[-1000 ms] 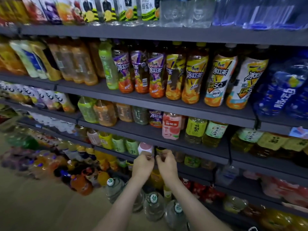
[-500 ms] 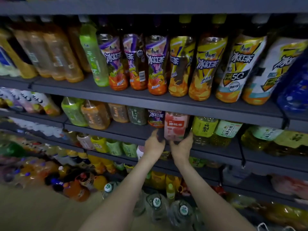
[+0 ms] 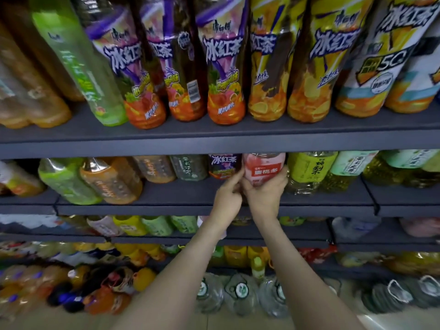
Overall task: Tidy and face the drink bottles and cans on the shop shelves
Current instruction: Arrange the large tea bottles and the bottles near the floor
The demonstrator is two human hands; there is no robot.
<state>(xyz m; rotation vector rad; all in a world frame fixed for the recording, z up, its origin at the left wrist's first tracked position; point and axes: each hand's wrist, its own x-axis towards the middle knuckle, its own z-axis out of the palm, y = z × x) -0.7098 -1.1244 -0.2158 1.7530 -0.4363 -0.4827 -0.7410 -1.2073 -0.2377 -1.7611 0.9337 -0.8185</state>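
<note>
pink bottle point(image 3: 263, 168) gripped (both hands)

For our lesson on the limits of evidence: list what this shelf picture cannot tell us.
Head view:
Pink bottle cap: hidden behind the upper shelf edge.
Its base: covered by the left hand and right hand.
Iced tea bottles caps: cut off by the top edge.
Bottom-row bottles: labels blurred.
</note>
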